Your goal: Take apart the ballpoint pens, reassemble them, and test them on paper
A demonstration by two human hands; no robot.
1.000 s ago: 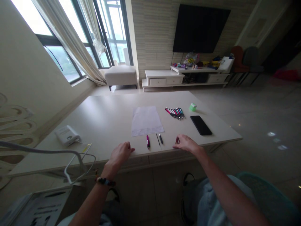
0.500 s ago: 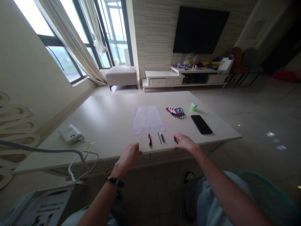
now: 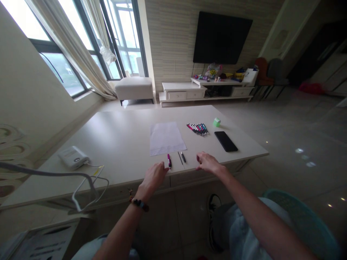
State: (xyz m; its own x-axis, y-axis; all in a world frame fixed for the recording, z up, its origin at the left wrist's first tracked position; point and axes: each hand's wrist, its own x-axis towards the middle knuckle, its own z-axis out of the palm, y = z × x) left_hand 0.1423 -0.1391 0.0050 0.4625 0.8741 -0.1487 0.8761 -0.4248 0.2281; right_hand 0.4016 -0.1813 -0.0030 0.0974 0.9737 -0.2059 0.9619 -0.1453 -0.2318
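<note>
My left hand (image 3: 155,176) is at the table's front edge, its fingertips close to the lower end of a magenta pen barrel (image 3: 169,161); whether they touch is unclear. To the right of the barrel lie a thin dark refill (image 3: 180,158) and a short dark pen part (image 3: 183,157). My right hand (image 3: 206,162) hovers by the front edge, right of these parts, fingers curled; I cannot make out anything in it. Behind the parts lies a stack of white paper (image 3: 167,138). Several pens (image 3: 197,129) lie in a row to its right.
On the white table (image 3: 121,126), a black phone (image 3: 226,141) and a small green-and-white box (image 3: 216,122) are at the right. A white device (image 3: 73,157) with a looping cable sits at the left. A teal stool (image 3: 300,216) is at my right.
My left hand has moved right, closer to the magenta barrel. The whole view has shifted slightly. My right hand remains near the table's front edge.
</note>
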